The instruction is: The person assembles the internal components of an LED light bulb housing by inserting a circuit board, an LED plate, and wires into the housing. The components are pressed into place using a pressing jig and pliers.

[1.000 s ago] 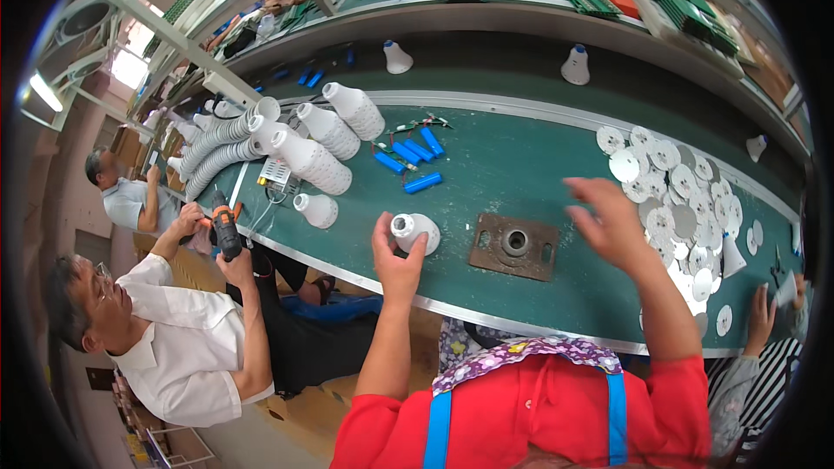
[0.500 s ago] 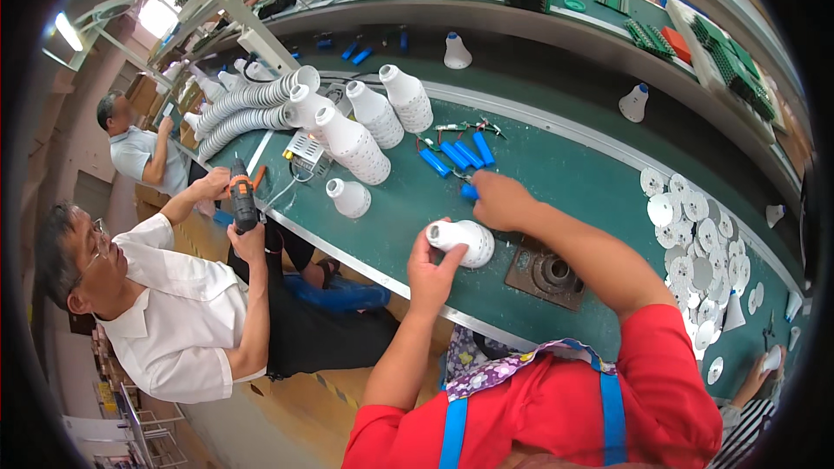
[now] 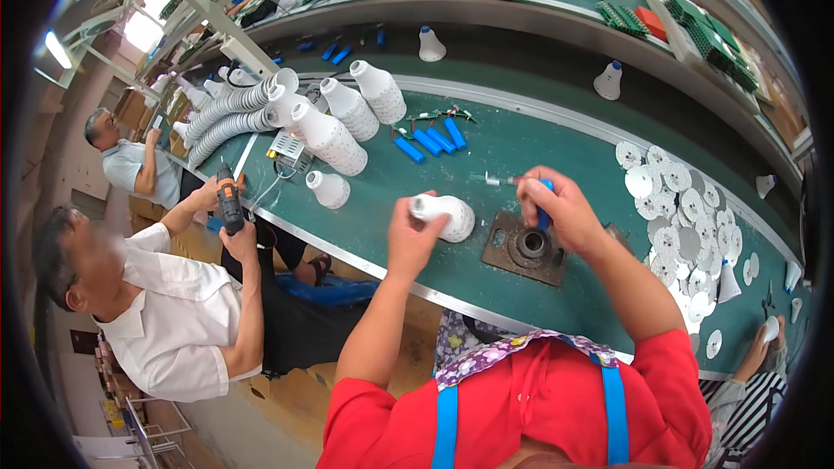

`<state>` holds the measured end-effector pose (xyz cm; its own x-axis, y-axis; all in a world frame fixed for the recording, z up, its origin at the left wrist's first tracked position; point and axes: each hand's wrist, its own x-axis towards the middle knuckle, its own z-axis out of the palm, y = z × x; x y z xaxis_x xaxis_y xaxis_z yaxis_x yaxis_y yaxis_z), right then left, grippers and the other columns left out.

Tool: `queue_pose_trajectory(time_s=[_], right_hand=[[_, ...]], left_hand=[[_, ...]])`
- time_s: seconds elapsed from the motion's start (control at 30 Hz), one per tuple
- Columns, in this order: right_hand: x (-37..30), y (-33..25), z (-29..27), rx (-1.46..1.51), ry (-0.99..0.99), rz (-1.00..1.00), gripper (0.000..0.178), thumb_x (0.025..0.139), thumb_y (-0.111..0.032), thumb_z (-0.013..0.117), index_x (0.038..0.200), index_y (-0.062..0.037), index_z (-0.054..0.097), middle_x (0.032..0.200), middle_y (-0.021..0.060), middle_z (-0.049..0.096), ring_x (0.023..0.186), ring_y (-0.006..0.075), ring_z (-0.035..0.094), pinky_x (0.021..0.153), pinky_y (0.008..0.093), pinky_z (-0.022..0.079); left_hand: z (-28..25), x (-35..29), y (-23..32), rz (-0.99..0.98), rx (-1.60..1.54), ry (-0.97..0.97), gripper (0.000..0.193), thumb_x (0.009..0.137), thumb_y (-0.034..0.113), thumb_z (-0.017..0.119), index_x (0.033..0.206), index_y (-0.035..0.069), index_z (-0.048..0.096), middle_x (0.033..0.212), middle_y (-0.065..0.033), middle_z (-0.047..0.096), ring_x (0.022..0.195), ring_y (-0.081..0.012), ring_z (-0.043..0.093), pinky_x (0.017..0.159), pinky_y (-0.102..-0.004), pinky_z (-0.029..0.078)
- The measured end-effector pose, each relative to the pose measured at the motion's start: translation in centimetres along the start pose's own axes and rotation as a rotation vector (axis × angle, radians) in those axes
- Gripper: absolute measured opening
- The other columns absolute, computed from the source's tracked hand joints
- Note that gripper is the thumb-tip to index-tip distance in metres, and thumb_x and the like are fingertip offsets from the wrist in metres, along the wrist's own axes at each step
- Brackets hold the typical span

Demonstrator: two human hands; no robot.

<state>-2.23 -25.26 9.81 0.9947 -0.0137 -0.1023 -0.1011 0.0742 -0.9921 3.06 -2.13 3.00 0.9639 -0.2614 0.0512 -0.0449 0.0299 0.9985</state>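
My left hand [image 3: 408, 241] is closed round a white bulb housing [image 3: 453, 219], tipped with its narrow neck toward the left. In my right hand [image 3: 566, 213] is a blue battery cell [image 3: 545, 205], pinched upright. A small part on a lead [image 3: 493, 180], smeared by motion, sticks out to the left of that hand. Just below the cell, a dark metal fixture [image 3: 499, 254] with a round socket lies on the bench. Several more blue cells [image 3: 432, 141] with wires and small green boards lie farther back.
Stacked white housings [image 3: 334, 141] and a single housing [image 3: 328, 189] stand to the left, near a metal power supply [image 3: 289, 152]. White discs [image 3: 686, 226] are heaped at right. A co-worker at left holds a power drill [image 3: 229, 200]. Behind runs a dark belt carrying housings [image 3: 432, 45].
My right hand has lifted a blue cell from the group and brought it right, over the fixture. My left hand keeps the housing. The whole view has shifted slightly.
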Motion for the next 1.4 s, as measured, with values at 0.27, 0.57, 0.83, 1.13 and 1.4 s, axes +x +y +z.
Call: queue_pose_trajectory(time_s=[0.27,0.57,0.83,1.13,1.4], right_hand=[[-4.0,0.9,0.1,0.255,-0.043,-0.023,0.026,0.093,-0.023,0.042,0.081,-0.0042,0.054,0.069,0.0031,0.057,0.061,0.0092,0.053,0.056,0.0228,0.043],[-5.8,2.2,1.9,0.313,-0.055,0.050,0.019,0.086,-0.019,0.057,0.073,-0.0066,0.051,0.078,0.0094,0.063,0.051,0.0057,0.047,0.045,0.0196,0.036],[-3.4,6.5,6.7,0.162,-0.039,0.149,0.023,0.084,-0.022,0.061,0.071,-0.0091,0.047,0.072,0.0056,0.058,0.048,0.0055,0.043,0.042,0.0188,0.033],[-4.1,5.2,6.8,0.473,-0.044,0.129,0.030,0.086,-0.031,0.058,0.067,-0.0082,0.051,0.061,0.0032,0.055,0.046,0.0065,0.046,0.042,0.0197,0.035],[-5.7,3.0,5.8,0.481,0.183,-0.089,0.020,0.086,-0.016,0.059,0.071,-0.0050,0.052,0.063,0.0015,0.054,0.049,0.0064,0.046,0.042,0.0199,0.034]], left_hand=[[0.9,-0.7,0.3,0.166,0.228,-0.009,0.035,0.076,0.001,0.065,0.103,0.001,0.042,0.117,-0.0148,0.050,0.101,-0.0196,0.054,0.086,-0.0319,0.045],[0.7,-1.9,1.4,0.126,-0.019,0.053,0.035,0.078,0.005,0.065,0.104,0.001,0.041,0.117,-0.0159,0.049,0.101,-0.0200,0.053,0.085,-0.0317,0.046],[0.4,-4.3,2.9,-0.064,-0.339,0.120,0.032,0.082,0.010,0.061,0.104,0.001,0.040,0.115,-0.0161,0.052,0.095,-0.0210,0.057,0.073,-0.0332,0.051],[-1.4,-3.4,1.2,-0.054,-0.404,0.152,0.031,0.086,0.014,0.056,0.111,0.003,0.042,0.114,-0.0157,0.052,0.102,-0.0259,0.055,0.081,-0.0418,0.049],[-1.2,-6.9,2.7,-0.096,-0.802,0.217,0.029,0.084,0.023,0.050,0.105,0.004,0.052,0.105,-0.0088,0.058,0.098,-0.0235,0.056,0.086,-0.0403,0.046]])
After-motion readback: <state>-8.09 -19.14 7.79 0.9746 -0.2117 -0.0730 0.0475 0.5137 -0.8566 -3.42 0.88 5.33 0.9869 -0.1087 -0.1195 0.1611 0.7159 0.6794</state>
